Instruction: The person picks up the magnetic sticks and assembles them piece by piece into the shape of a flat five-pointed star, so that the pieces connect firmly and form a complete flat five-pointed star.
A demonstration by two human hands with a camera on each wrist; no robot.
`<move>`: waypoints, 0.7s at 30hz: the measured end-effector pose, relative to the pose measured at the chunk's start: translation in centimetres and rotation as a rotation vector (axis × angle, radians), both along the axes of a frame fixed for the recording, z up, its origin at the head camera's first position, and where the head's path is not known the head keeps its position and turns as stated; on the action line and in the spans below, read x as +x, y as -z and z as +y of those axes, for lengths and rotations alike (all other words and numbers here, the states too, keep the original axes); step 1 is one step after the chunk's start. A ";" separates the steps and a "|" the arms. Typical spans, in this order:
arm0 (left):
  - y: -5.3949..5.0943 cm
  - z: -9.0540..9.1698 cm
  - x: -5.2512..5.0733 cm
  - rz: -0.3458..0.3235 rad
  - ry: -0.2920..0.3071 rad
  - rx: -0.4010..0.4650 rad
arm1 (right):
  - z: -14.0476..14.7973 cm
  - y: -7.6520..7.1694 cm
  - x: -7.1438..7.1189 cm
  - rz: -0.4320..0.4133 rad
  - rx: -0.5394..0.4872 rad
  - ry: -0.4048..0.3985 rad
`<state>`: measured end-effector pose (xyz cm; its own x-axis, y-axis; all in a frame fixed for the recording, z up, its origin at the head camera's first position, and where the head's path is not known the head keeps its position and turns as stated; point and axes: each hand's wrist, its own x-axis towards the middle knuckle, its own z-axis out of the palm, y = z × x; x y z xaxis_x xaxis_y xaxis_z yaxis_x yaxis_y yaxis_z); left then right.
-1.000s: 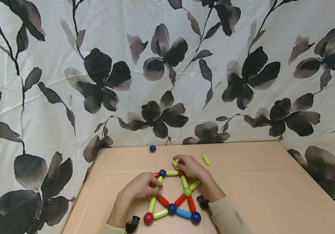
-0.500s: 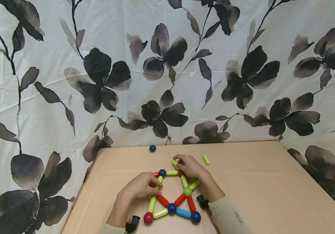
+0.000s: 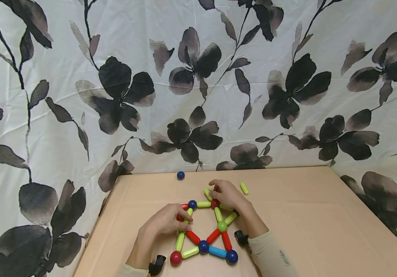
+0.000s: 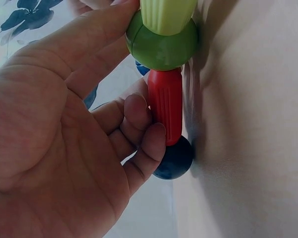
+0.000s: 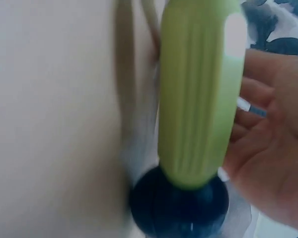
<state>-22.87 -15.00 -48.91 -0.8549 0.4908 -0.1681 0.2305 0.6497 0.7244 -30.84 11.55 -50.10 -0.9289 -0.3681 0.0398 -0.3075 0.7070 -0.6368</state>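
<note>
My left hand [image 3: 169,221] grips the left side of a magnetic stick-and-ball frame. In the left wrist view, its thumb and forefinger are at a green ball [image 4: 161,44], and other fingertips curl against a red stick [image 4: 166,106]. A dark blue ball [image 4: 176,158] joins the stick's lower end. My right hand [image 3: 229,195] hovers over the frame's far right corner, fingers loosely bent beside a yellow-green stick [image 3: 207,193] near a red ball [image 3: 215,203]. That hand partly hides the stick's end. In the right wrist view, a yellow-green stick [image 5: 201,94] stands in front of the palm.
A loose blue ball [image 3: 180,175] lies by the far edge of the tan table [image 3: 323,223]. One loose yellow-green stick [image 3: 244,188] lies beyond my right hand. The frame's near corners carry a red ball [image 3: 175,258] and a blue ball [image 3: 231,257]. Floral cloth [image 3: 240,115] hangs behind.
My right hand has lifted slightly up and right, uncovering the red ball and more of the stick beside it. The left hand and the near part of the frame stay put.
</note>
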 end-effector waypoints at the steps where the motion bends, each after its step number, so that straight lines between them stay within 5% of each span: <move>1: 0.0 0.0 0.0 -0.004 -0.004 0.001 | 0.1 -0.2 0.0 0.015 0.001 0.012; 12: 0.2 -0.1 -0.2 -0.012 -0.011 0.014 | 2.1 -2.3 0.4 0.096 0.015 0.128; 21: 0.2 -0.2 -0.3 -0.010 -0.008 0.019 | 5.7 -2.2 -0.5 0.141 0.037 0.162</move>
